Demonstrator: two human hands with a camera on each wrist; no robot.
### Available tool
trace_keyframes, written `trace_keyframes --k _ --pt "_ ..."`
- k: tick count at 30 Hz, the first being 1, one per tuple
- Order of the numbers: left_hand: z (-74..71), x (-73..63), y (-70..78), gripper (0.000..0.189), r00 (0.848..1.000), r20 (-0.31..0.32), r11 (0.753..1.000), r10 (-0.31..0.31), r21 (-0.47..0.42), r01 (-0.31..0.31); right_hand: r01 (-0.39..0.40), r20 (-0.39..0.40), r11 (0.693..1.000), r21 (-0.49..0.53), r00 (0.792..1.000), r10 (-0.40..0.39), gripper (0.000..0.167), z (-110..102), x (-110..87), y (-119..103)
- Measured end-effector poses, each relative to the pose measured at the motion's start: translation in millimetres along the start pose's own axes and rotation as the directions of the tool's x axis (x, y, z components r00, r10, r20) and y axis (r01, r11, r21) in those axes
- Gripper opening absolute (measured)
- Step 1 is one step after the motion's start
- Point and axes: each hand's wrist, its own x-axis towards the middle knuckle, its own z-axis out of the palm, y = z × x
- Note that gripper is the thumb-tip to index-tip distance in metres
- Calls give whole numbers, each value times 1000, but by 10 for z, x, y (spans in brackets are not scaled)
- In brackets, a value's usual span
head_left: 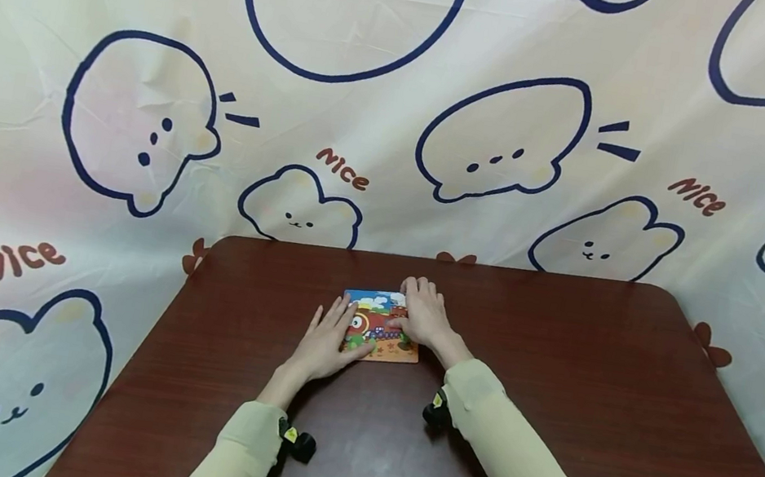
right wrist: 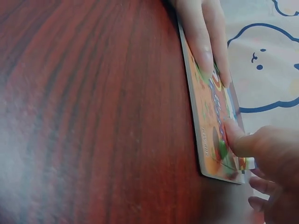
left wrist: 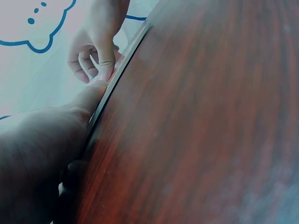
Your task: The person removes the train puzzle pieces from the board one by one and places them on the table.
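Note:
A thin, colourful cartoon picture board (head_left: pixel 380 329) with rounded corners lies flat on the brown table. My left hand (head_left: pixel 321 349) rests on its left side, fingers stretched toward the far edge and thumb along the near edge. In the right wrist view, two of those left fingers (right wrist: pixel 201 51) lie straight on the printed face. My right hand (head_left: pixel 426 317) is at the board's right side, its thumb (right wrist: pixel 236 137) pressing the face while the other fingers curl past the edge. A small white edge shows beside that thumb, partly hidden by the hand.
The dark wood table (head_left: pixel 588 401) spreads around the board, its far edge close behind the hands. A pale cloth wall (head_left: pixel 383 131) with blue cartoon outlines stands behind and on both sides. Small black devices (head_left: pixel 300 445) are strapped at both wrists.

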Motion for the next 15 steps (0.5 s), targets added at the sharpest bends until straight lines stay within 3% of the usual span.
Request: trace_keyframes --k 4,9,15 --pt "-14 -6 16 95 1000 -7 1000 -2 0 2 -29 -30 993 117 999 33 56 28 -15 12" --pt "-8 -1 12 96 1000 -4 1000 0 13 0 -80 -34 951 300 995 94 51 39 -54 42" --pt "-3 -18 11 96 1000 -4 1000 -1 7 1 -60 -27 917 394 997 77 48 23 -80 120"
